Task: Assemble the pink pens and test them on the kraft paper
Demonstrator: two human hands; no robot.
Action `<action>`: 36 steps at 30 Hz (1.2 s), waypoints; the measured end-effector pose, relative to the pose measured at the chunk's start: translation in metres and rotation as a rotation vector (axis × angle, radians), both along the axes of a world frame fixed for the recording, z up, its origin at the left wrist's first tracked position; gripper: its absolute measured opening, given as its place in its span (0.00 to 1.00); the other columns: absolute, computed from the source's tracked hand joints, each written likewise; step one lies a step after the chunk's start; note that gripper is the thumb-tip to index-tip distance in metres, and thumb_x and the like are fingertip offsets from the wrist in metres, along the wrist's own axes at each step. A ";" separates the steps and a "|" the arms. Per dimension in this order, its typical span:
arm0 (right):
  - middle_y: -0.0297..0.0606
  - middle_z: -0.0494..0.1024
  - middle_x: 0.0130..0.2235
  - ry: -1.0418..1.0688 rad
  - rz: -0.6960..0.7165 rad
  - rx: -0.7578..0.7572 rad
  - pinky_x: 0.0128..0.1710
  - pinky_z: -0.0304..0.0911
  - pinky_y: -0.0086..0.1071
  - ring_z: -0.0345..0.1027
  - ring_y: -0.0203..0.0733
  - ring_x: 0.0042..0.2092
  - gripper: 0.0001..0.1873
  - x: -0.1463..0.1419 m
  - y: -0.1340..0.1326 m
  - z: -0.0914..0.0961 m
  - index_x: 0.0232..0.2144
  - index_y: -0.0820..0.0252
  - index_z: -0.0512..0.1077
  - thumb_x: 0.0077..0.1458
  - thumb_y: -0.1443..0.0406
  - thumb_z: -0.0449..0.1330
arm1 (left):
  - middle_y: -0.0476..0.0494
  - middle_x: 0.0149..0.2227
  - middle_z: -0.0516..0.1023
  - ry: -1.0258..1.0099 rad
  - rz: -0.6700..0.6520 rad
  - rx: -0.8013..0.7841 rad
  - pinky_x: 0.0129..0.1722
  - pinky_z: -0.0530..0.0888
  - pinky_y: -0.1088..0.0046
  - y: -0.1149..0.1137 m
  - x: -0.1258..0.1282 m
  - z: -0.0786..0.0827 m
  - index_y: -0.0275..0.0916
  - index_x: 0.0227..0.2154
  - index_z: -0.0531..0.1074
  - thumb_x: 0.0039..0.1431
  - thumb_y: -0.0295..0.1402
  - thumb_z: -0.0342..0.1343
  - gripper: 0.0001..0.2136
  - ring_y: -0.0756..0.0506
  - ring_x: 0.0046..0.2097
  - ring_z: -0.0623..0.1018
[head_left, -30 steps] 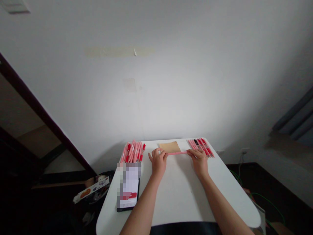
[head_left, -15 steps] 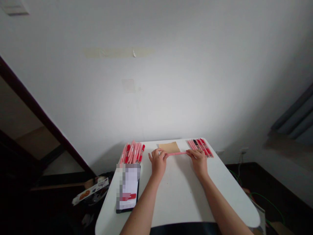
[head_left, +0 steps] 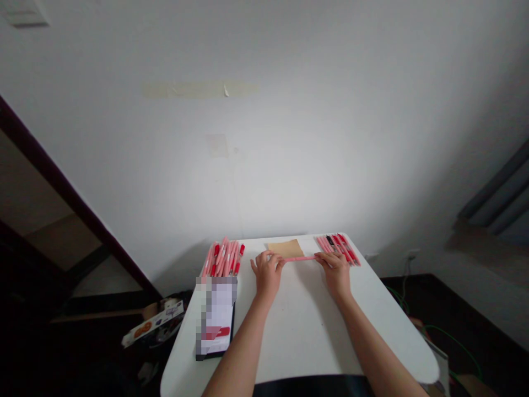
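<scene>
A pink pen (head_left: 300,258) lies crosswise between my hands, just in front of a brown piece of paper (head_left: 287,248). My left hand (head_left: 268,271) pinches its left end between thumb and finger, with the other fingers spread. The right end is pinched by my right hand (head_left: 335,270). Beside my right hand is a row of pens (head_left: 341,248), pink, red and one with a black part. To the left of my left hand sits a thicker pile of pink and red pens (head_left: 224,258).
A phone (head_left: 219,317), its screen partly pixelated, lies on the left of the white table (head_left: 306,336). The wall (head_left: 281,165) rises right behind the table's far edge. Green cables (head_left: 450,342) run along the floor at right; a white box (head_left: 155,322) stands low at left.
</scene>
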State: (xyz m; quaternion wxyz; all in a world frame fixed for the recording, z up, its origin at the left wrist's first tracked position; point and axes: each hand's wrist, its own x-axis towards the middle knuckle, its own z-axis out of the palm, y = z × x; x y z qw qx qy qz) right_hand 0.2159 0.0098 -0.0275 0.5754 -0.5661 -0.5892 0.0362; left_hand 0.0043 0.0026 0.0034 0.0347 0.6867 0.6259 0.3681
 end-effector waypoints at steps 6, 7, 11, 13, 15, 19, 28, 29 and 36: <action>0.40 0.81 0.36 -0.008 0.009 0.002 0.47 0.53 0.45 0.64 0.50 0.43 0.20 0.000 0.000 -0.002 0.32 0.53 0.80 0.57 0.48 0.55 | 0.46 0.47 0.72 -0.031 -0.034 0.004 0.60 0.55 0.45 -0.002 0.000 0.001 0.47 0.37 0.75 0.54 0.34 0.59 0.07 0.43 0.53 0.68; 0.40 0.81 0.36 -0.007 0.010 0.000 0.47 0.53 0.45 0.64 0.50 0.43 0.21 0.000 0.000 -0.002 0.32 0.53 0.80 0.57 0.48 0.55 | 0.46 0.47 0.72 -0.030 -0.034 0.000 0.60 0.55 0.45 -0.002 0.000 0.002 0.47 0.36 0.75 0.55 0.34 0.59 0.06 0.43 0.53 0.68; 0.40 0.81 0.36 -0.004 0.016 -0.010 0.47 0.53 0.46 0.64 0.51 0.43 0.20 0.000 0.000 -0.001 0.32 0.53 0.80 0.57 0.48 0.55 | 0.45 0.48 0.72 -0.010 -0.014 -0.024 0.60 0.55 0.44 -0.002 0.000 0.003 0.46 0.34 0.76 0.58 0.35 0.55 0.05 0.42 0.53 0.67; 0.40 0.81 0.36 -0.004 0.018 -0.009 0.47 0.53 0.46 0.64 0.51 0.43 0.20 0.000 0.001 -0.001 0.32 0.53 0.80 0.56 0.49 0.55 | 0.45 0.48 0.72 0.006 0.003 -0.036 0.60 0.55 0.43 -0.001 0.000 0.002 0.46 0.34 0.76 0.59 0.35 0.53 0.06 0.42 0.53 0.67; 0.40 0.81 0.36 -0.002 0.017 -0.004 0.47 0.53 0.46 0.64 0.51 0.43 0.20 0.000 0.001 -0.002 0.33 0.53 0.80 0.56 0.49 0.55 | 0.45 0.48 0.72 0.017 0.016 -0.041 0.60 0.54 0.43 0.000 0.000 0.001 0.46 0.35 0.76 0.60 0.35 0.52 0.07 0.42 0.53 0.67; 0.40 0.81 0.36 -0.009 0.016 -0.009 0.47 0.53 0.46 0.64 0.51 0.44 0.19 0.001 0.002 -0.003 0.33 0.52 0.80 0.56 0.49 0.55 | 0.45 0.48 0.72 0.022 0.026 -0.044 0.60 0.54 0.43 0.001 0.001 -0.001 0.45 0.34 0.76 0.61 0.35 0.51 0.08 0.42 0.54 0.67; 0.41 0.81 0.36 0.005 0.011 -0.013 0.49 0.54 0.47 0.64 0.51 0.43 0.21 0.002 0.001 -0.004 0.33 0.53 0.80 0.56 0.48 0.55 | 0.46 0.48 0.72 -0.034 -0.018 0.003 0.61 0.55 0.45 0.001 0.000 -0.002 0.50 0.40 0.75 0.51 0.37 0.62 0.12 0.42 0.54 0.68; 0.41 0.81 0.36 0.005 0.011 -0.012 0.48 0.54 0.47 0.64 0.51 0.43 0.20 0.002 0.001 -0.004 0.33 0.53 0.80 0.56 0.48 0.55 | 0.46 0.48 0.71 -0.034 -0.028 0.004 0.61 0.54 0.46 0.000 0.000 -0.002 0.50 0.40 0.75 0.51 0.36 0.62 0.11 0.42 0.54 0.68; 0.41 0.81 0.36 0.006 0.012 -0.022 0.48 0.55 0.46 0.64 0.51 0.44 0.19 0.003 0.002 -0.004 0.33 0.52 0.80 0.56 0.49 0.55 | 0.46 0.48 0.72 -0.020 -0.019 0.008 0.60 0.55 0.46 -0.001 0.001 0.000 0.47 0.35 0.75 0.57 0.35 0.56 0.05 0.43 0.53 0.68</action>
